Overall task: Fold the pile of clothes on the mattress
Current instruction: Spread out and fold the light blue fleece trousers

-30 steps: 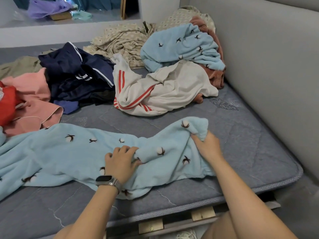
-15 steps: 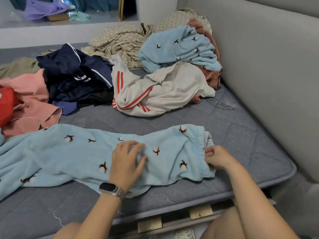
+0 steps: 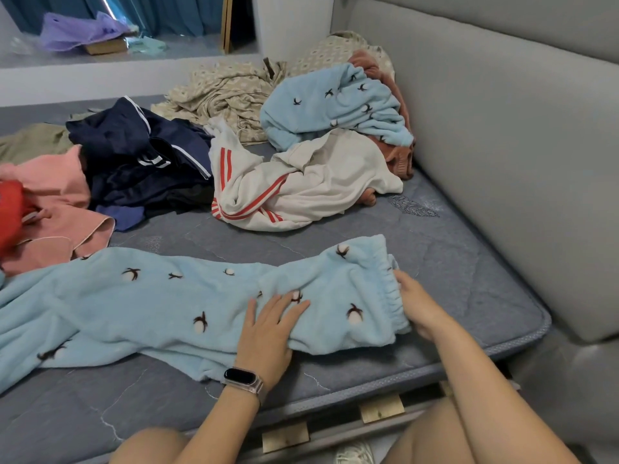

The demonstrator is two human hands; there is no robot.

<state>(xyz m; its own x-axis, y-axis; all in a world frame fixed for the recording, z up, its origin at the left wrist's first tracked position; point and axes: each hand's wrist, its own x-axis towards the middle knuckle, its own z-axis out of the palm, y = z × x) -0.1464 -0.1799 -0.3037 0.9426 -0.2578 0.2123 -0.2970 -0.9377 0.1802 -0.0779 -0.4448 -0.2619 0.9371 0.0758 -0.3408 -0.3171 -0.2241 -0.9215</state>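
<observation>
Light blue fleece trousers (image 3: 140, 306) with small dark-and-white motifs lie spread lengthwise across the front of the grey mattress (image 3: 445, 262), elastic waistband to the right. My left hand (image 3: 268, 329) lies flat on the cloth near the waist, fingers straight. My right hand (image 3: 417, 304) is at the waistband's edge; its fingers touch the elastic and I cannot tell whether they curl round it. Behind lies the pile: a white garment with red stripes (image 3: 294, 192), a matching blue fleece top (image 3: 335, 108), navy clothes (image 3: 140, 162), a pink garment (image 3: 57, 209).
A grey padded headboard (image 3: 502, 145) runs along the right side. A beige patterned sheet (image 3: 227, 95) and a rust-brown garment (image 3: 398, 155) sit at the back. A red item (image 3: 10, 209) lies at the far left. The mattress's front edge (image 3: 368, 393) is close to my knees.
The bunched waist end of the blue trousers has been spread flat. My left hand went from gripping the cloth to lying flat on it; my right hand moved to the waistband's edge.
</observation>
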